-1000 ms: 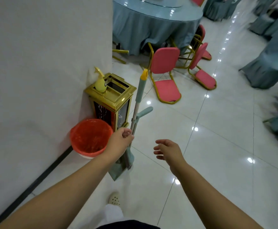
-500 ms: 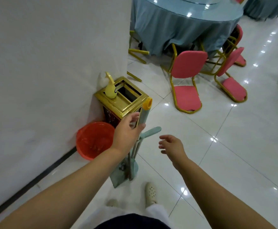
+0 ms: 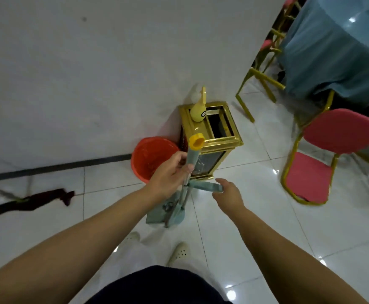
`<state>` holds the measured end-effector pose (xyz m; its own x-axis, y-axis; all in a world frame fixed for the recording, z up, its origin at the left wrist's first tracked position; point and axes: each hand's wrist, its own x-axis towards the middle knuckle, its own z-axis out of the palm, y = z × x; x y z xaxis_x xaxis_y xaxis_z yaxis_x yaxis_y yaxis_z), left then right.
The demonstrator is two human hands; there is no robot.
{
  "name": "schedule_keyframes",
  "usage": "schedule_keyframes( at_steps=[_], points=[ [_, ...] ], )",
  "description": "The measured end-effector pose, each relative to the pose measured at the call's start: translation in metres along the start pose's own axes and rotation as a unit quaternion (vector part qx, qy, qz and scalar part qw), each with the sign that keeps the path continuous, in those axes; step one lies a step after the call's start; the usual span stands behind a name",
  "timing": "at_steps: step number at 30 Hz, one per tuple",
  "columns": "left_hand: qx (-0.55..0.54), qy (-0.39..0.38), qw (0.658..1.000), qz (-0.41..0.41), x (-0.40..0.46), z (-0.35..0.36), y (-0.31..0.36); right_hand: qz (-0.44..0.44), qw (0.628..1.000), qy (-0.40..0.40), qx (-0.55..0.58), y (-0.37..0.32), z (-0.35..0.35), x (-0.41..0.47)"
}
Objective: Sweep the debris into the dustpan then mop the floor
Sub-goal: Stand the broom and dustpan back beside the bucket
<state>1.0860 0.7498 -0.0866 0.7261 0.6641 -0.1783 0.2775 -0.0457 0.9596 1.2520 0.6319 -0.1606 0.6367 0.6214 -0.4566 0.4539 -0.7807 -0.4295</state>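
Observation:
A teal broom (image 3: 192, 157) with a yellow cap stands upright on the tiles, clipped together with a teal dustpan (image 3: 165, 212) at its foot. My left hand (image 3: 170, 174) is shut on the broom's handle below the cap. A short teal dustpan handle (image 3: 205, 186) sticks out to the right, and my right hand (image 3: 228, 195) touches its end with fingers apart. A mop (image 3: 25, 201) with a dark cloth head lies on the floor at the far left, by the wall.
A gold bin (image 3: 212, 139) with a yellow bottle (image 3: 197, 111) on top stands against the white wall, an orange basket (image 3: 151, 157) beside it. Pink chairs (image 3: 324, 159) and a blue-clothed table (image 3: 337, 47) fill the right. My feet are just below the dustpan.
My view has tilted down and swung left, bringing the mop into sight. My left hand has closed round the broom handle. My right hand has reached the dustpan handle.

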Motion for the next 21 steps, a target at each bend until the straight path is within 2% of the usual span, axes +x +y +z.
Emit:
schedule_keyframes(
  at_steps=[6,11,14,21],
  points=[
    [0.017,0.020,1.000,-0.001,-0.021,0.007,0.002,-0.042,0.995,-0.068,-0.057,0.001,0.007,0.008],
    [-0.032,0.058,0.997,0.029,-0.044,-0.010,0.005,-0.056,0.990,-0.117,-0.052,-0.014,0.017,-0.003],
    [-0.063,0.079,0.994,0.040,-0.058,-0.029,0.002,-0.068,0.989,-0.118,-0.052,-0.033,0.028,-0.012],
    [-0.059,0.123,0.990,0.039,-0.092,-0.101,-0.021,-0.096,0.989,-0.101,-0.056,-0.100,0.069,-0.048]
  ],
)
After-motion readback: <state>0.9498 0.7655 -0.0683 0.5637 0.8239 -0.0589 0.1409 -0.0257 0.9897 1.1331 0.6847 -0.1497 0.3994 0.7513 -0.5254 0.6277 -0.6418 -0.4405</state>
